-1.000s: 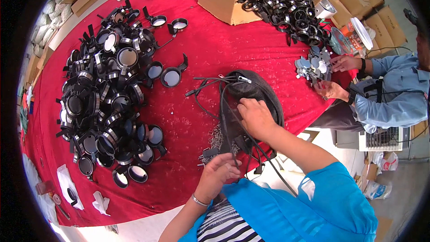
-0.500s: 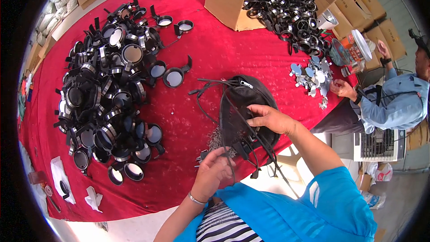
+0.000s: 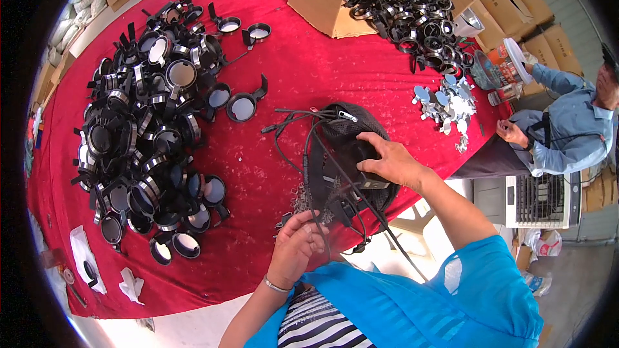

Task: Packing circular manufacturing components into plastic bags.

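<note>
A black mesh bag [image 3: 358,119] with a zip lies near the table's front edge, with black cables [image 3: 293,116] trailing from it. My right hand [image 3: 394,164] reaches over the bag, thumb and forefinger apart. Its other fingers are partly hidden against the dark inside. Under that hand, a dark box-like thing [image 3: 375,184] shows in part. My left hand [image 3: 298,240] is closed at the bag's near left side, its fingertips pinching a thin black cable. Beside the bag is a small heap of metal wire clips [image 3: 300,201], partly covered by the strap and cables.
A large pile of black-and-silver ring clamps with handles [image 3: 155,129] covers the red cloth [image 3: 258,174] at left. More black rings [image 3: 412,6] spill from a cardboard box [image 3: 316,0]. Silver discs [image 3: 445,106] lie at right, near a seated co-worker [image 3: 567,122] in blue.
My right thumb and forefinger have spread apart over the bag. My left hand has shifted slightly left. The co-worker's one hand has reached up to the tub, the other drawn back from the discs.
</note>
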